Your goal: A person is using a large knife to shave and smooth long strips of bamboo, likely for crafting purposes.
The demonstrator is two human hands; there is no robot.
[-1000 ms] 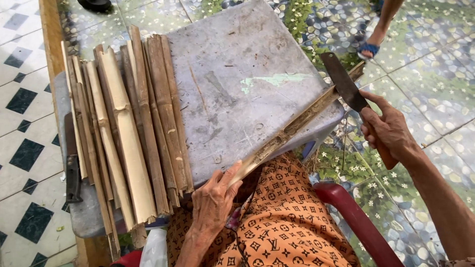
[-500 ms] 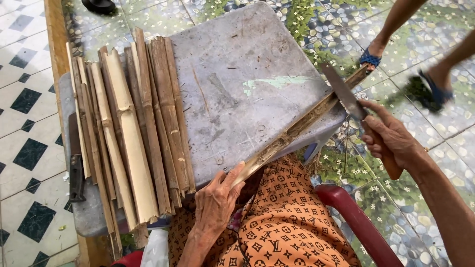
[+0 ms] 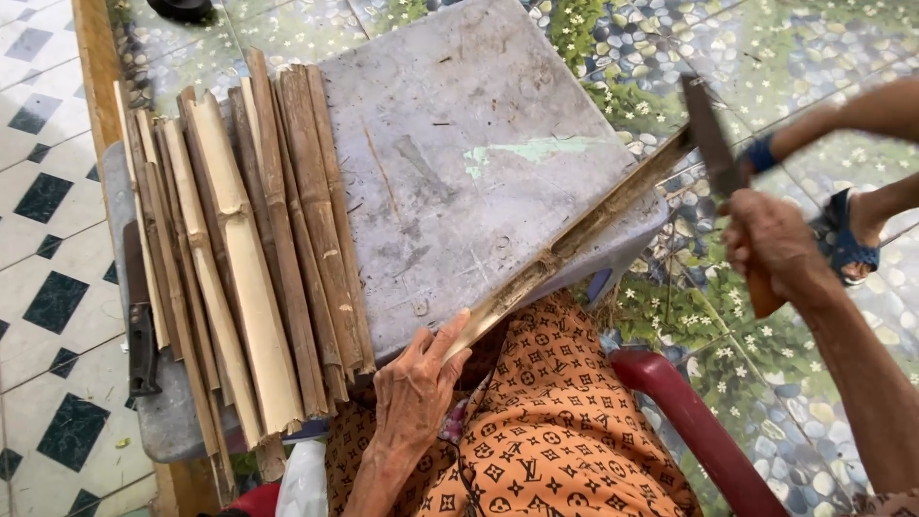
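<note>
Tiled floor, checkered on one side and printed with pebbles and flowers on the other, surrounds a worn grey slab that serves as the work surface; every place below is given from that slab.

At its near edge, over a lap in orange patterned cloth, the left hand has its fingers closed around the near end of a long bamboo strip. That strip runs slantwise from the near edge across the slab's right corner and past it. A red chair arm curves just right of the lap.

Beyond the right corner, the right hand is clenched on the wooden handle of a cleaver-like knife, whose blade meets the far end of the strip.

Along the slab's left side lies a stack of split bamboo slats, with a second dark knife at its left margin.

Splitting appears to be the step in hand: the blade seems set at the strip's end. Driving it along the grain would call for a firm hold at the near end. Another person's sandalled feet show on the floor past the knife.
</note>
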